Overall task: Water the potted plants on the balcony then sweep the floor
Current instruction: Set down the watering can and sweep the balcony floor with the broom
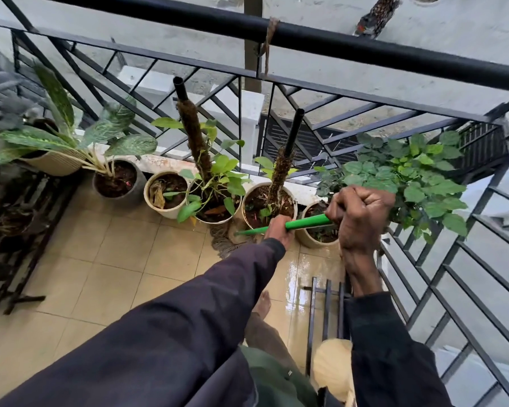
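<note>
1. Gripping a green handle [307,222] with both hands, a person stands on the balcony's beige tiled floor [115,259]. The handle slants across mid-view from 3 o'clock down toward 9 o'clock.
2. The left grip [279,230] is curled round the lower stretch of the handle, with a dark sleeve reaching to the wrist.
3. The right grip [362,211] is clenched round the handle's upper end, at 3 o'clock of the left one.
4. A stringy grey mop head [222,245] lies on the tiles at 9 o'clock of the left grip, against the foot of a cream pot [244,208] that holds a moss pole.
5. More potted plants line the black railing [365,45] toward 12 o'clock. A grey pot [140,186], a small cream pot [159,211] and a white pot [215,222] of trailing pothos stand side by side toward 10 o'clock.
6. Another cream pot [306,241] sits just under the handle, and a leafy green bush [409,177] spreads at 2 o'clock of it.
7. Tiles at 6 o'clock of the right grip shine wet [315,267]. A black metal stand [325,306] rises there, with a bare foot [262,304] beside it.
</note>
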